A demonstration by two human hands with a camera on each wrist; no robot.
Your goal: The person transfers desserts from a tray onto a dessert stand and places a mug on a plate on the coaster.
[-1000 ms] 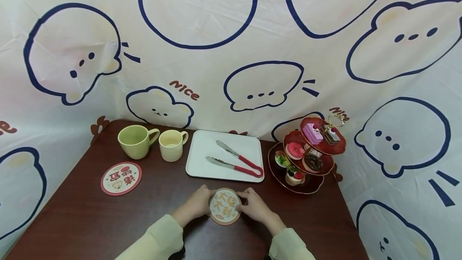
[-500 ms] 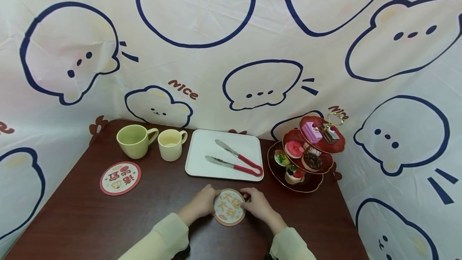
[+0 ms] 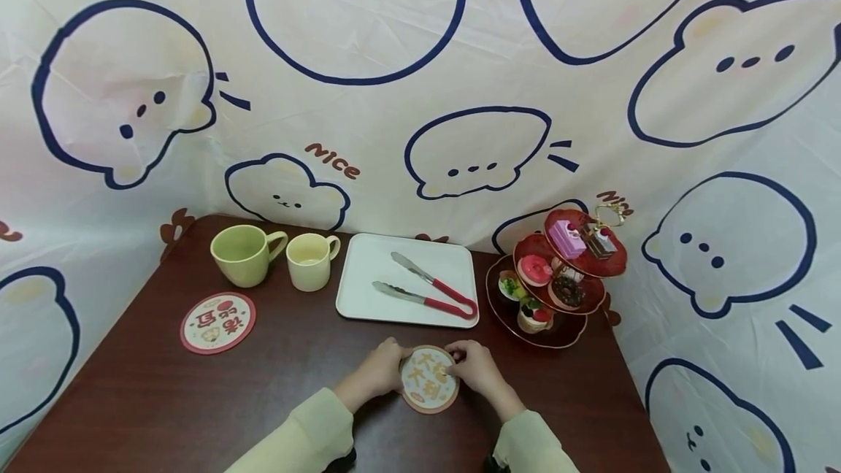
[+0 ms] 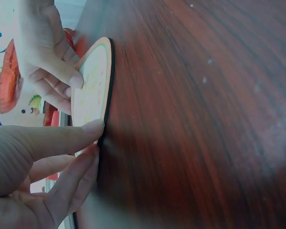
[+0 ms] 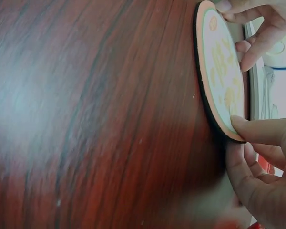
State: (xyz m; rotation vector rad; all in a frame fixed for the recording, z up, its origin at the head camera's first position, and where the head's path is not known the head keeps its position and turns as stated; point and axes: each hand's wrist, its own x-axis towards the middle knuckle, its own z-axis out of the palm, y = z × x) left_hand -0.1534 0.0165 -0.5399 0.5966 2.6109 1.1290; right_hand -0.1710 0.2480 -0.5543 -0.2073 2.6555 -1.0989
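Note:
A round coaster (image 3: 430, 379) with an orange rim and yellow characters is held between both hands, over the dark wooden table. My left hand (image 3: 381, 368) pinches its left edge; in the left wrist view the thumb lies on the face and the fingers sit under the rim. On the opposite edge, my right hand (image 3: 482, 369) pinches it with the thumb on top and fingers below, as the right wrist view shows. The coaster's dark underside edge (image 5: 207, 105) is visible there. Whether it touches the table I cannot tell.
A pink-rimmed round coaster (image 3: 218, 323) lies at left. Behind it stand a green mug (image 3: 243, 258) and a cream mug (image 3: 309, 263). Red-handled tongs (image 3: 450, 306) rest on a white tray (image 3: 361, 268). At right is a tiered stand (image 3: 558, 338) with toy cakes.
Both hands and the coaster between them have shifted a little to the right. The grip on both edges stays the same, and the other things have not moved.

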